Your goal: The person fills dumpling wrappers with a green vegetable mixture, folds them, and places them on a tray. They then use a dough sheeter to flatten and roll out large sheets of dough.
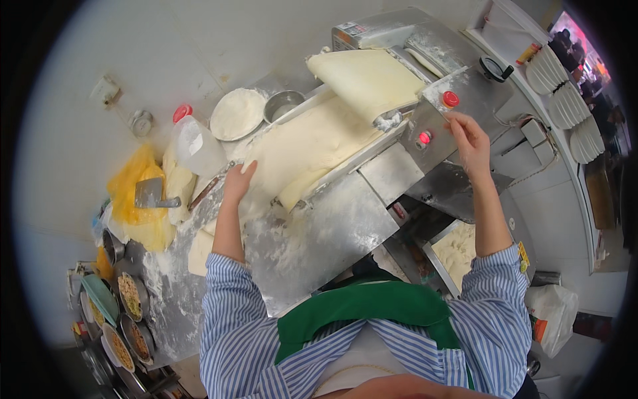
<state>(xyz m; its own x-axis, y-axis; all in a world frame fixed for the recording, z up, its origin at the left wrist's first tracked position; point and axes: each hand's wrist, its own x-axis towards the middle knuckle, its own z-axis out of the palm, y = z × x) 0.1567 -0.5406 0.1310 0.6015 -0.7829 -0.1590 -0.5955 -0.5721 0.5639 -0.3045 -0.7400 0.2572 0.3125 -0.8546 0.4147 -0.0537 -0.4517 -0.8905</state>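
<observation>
A dough sheeter machine (403,37) stands at the top, and a wide sheet of dough (366,82) drapes over its rollers and lies along the machine's tray. My left hand (238,180) is at the near left end of the dough sheet (304,139), thumb and fingers apart; whether it touches the dough I cannot tell. My right hand (467,142) is raised over the machine's side panel, fingers curled, just below a red push button (449,99). A lit red button (424,137) is left of that hand. Whether something thin is between the right fingertips is not clear.
Flour dusts the steel table (319,249). At its back are a plate of flour (238,113), a metal bowl (283,105) and a plastic jug (197,144). A dough scraper (149,193) lies on yellow bags at left, above filling bowls (133,297). Stacked plates (568,104) line the right shelf.
</observation>
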